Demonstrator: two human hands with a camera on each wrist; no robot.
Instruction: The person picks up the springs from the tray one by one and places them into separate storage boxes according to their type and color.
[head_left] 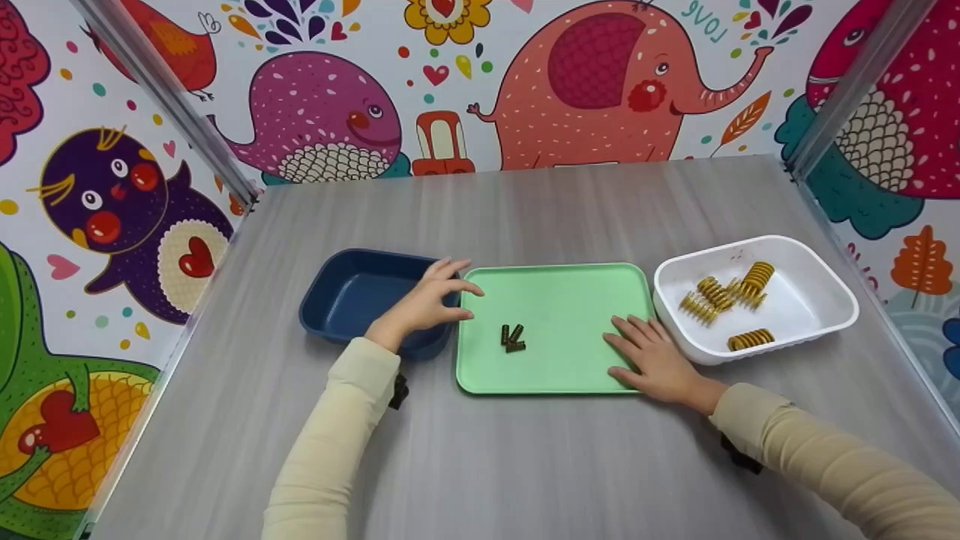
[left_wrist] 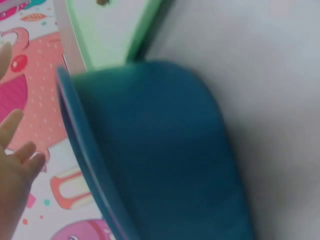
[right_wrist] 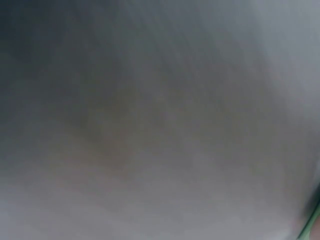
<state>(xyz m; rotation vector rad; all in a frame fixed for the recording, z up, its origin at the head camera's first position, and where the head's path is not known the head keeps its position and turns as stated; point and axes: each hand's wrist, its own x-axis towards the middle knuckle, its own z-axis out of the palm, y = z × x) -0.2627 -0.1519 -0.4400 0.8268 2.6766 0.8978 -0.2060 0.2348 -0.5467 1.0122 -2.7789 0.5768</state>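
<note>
A light green tray (head_left: pixel 559 296) lies between a blue bin (head_left: pixel 358 296) and a white bin (head_left: pixel 810 300). Three small dark coil springs, one of them a spring (head_left: pixel 516 347) lying crosswise, are grouped left of the tray's middle. My left hand (head_left: pixel 427 301) is over the blue bin's right side, thumb and fingers spread toward the tray, holding nothing. The left wrist view has this hand (left_wrist: pixel 16 172) beside the bin's outer wall (left_wrist: pixel 160 145). My right hand (head_left: pixel 658 364) rests with outspread fingers on the tray's right edge, near the white bin. The right wrist view is mostly blurred tabletop.
Inside the white bin are several larger gold coil springs, with one gold spring (head_left: pixel 751 340) apart near the front wall. All three containers stand on a grey wood-grain table (head_left: pixel 510 465). Panels with cartoon animals (head_left: pixel 592 82) border the back and sides, with metal posts (head_left: pixel 855 90) at the corners.
</note>
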